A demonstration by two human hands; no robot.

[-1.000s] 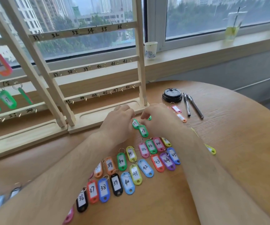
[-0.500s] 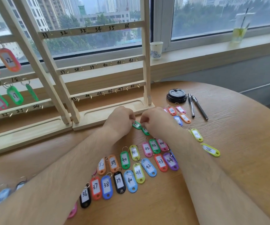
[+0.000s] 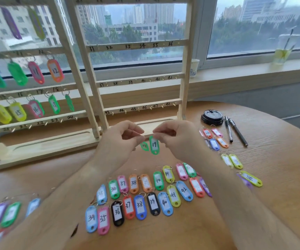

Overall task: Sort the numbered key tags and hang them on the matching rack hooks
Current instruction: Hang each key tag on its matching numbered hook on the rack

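Note:
My right hand pinches the ring of a green tag marked 19, which hangs just above the table. A second green tag dangles below my left hand, whose fingers are curled at its ring. Both hands meet in front of the right wooden rack, whose numbered hooks 31 to 48 are bare. The left rack carries several hung tags. Rows of coloured numbered tags lie on the table under my forearms.
More tags lie at the right and at the far left. A black lid and two pens sit right of the rack. A paper cup and a drink glass stand on the windowsill.
Both hands lifted off the table with the two green tags, which now hang in the air. The view tilted up and shows more of the racks.

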